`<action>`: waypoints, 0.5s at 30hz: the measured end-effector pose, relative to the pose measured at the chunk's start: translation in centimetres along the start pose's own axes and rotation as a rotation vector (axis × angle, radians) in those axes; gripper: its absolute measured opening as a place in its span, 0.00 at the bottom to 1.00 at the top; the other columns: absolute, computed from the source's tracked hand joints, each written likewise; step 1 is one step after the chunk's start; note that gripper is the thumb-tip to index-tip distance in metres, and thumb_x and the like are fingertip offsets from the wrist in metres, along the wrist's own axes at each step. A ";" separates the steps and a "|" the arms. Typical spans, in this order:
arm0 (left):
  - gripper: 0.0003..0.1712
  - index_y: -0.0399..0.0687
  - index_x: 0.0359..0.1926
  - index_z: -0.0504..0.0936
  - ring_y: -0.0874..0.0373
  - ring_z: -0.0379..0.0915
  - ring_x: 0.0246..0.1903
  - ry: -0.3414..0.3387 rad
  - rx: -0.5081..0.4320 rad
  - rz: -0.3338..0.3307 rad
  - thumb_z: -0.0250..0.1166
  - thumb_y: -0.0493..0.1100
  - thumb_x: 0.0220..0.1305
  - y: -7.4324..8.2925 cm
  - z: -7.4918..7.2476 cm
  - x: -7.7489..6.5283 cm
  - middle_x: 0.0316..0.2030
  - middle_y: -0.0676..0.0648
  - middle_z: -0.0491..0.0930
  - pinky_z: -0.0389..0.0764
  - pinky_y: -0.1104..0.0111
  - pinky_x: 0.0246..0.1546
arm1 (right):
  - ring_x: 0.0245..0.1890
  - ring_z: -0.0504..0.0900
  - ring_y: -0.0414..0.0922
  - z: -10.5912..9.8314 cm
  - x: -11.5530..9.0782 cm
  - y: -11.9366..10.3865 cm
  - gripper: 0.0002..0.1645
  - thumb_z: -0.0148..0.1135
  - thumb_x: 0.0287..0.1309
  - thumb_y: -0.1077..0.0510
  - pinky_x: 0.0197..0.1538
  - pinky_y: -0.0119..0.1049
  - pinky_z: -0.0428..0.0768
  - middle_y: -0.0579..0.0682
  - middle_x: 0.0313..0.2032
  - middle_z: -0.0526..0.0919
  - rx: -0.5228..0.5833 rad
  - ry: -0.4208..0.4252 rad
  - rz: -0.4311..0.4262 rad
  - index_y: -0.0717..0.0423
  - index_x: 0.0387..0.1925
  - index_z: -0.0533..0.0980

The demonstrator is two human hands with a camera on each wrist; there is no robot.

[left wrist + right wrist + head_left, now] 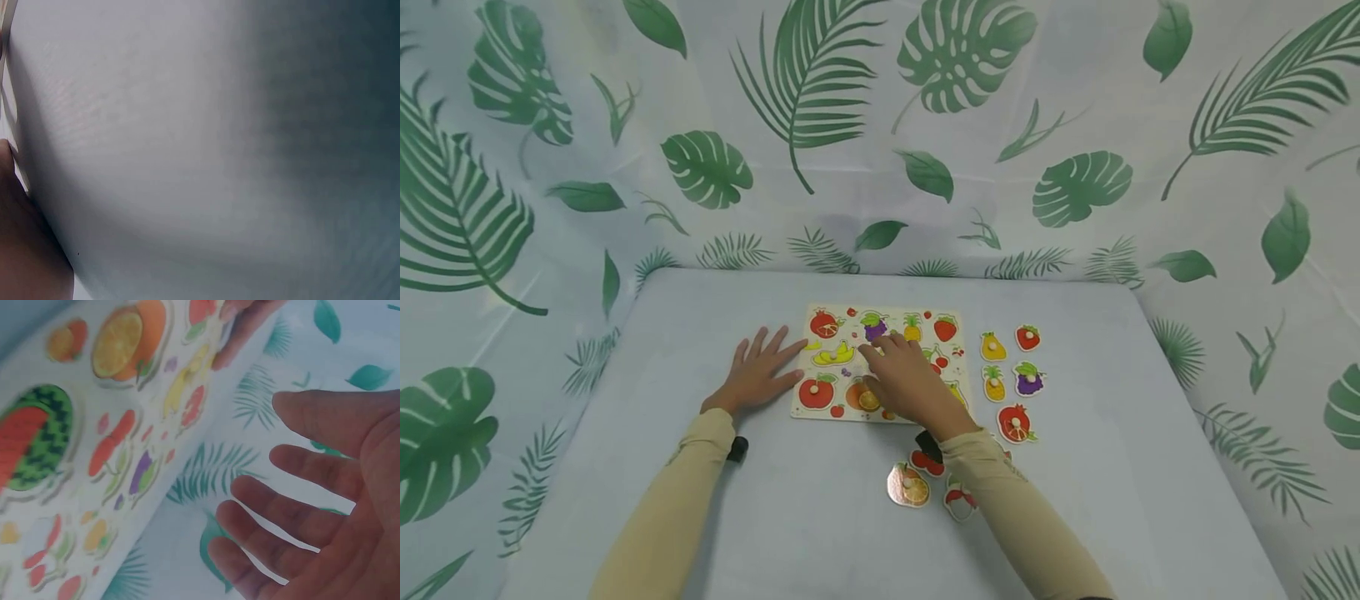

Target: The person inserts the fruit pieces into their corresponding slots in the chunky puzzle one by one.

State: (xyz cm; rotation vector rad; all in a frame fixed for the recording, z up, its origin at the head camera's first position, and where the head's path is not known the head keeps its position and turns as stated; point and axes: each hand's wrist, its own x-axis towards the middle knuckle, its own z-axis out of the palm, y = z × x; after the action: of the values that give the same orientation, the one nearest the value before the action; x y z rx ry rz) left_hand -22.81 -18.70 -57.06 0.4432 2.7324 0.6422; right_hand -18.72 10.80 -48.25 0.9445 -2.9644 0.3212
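Note:
A fruit puzzle board [880, 315] lies flat on the table. My left hand [752, 372] rests at its left edge, fingers spread and fingertips touching the board. Over the board's middle, my right hand [904, 377] is held with nothing in it; the right wrist view shows its fingers [287, 500] apart and relaxed. A banana piece [833, 354] and an apple piece [816, 391], both with knobs, sit on the board between the hands. The printed watermelon [47, 434] shows in the right wrist view. In the left wrist view, only part of the left hand [28, 250] appears.
Right of the board lie loose knobbed pieces: a pear [992, 346], a strawberry [1027, 337], a pineapple [993, 384], grapes [1028, 380] and a pomegranate [1016, 424]. Nearer me is an orange piece [908, 485], beside red pieces partly hidden by the right forearm. Leaf-patterned cloth [850, 208] surrounds the table.

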 end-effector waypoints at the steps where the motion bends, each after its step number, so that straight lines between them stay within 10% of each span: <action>1: 0.42 0.57 0.85 0.61 0.33 0.23 0.83 0.002 0.001 0.000 0.56 0.65 0.78 -0.1 0.0 0.0 0.86 0.38 0.42 0.26 0.36 0.77 | 0.65 0.77 0.61 0.0 -0.6 0.0 0.28 0.74 0.68 0.55 0.68 0.59 0.75 0.60 0.62 0.82 0.012 0.020 -0.003 0.59 0.66 0.79; 15: 0.41 0.58 0.85 0.60 0.34 0.22 0.83 0.010 0.021 -0.011 0.57 0.64 0.79 -0.4 0.2 0.2 0.86 0.40 0.41 0.26 0.37 0.77 | 0.60 0.79 0.59 2.6 -10.3 -0.7 0.30 0.83 0.57 0.58 0.63 0.57 0.79 0.56 0.56 0.84 0.092 0.123 0.051 0.59 0.59 0.81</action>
State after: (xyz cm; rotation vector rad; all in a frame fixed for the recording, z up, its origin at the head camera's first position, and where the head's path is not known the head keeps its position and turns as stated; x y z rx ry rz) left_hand -23.04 -18.85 -57.43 0.4305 2.7517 0.6149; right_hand -9.73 15.58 -51.39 0.8261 -2.8870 0.5009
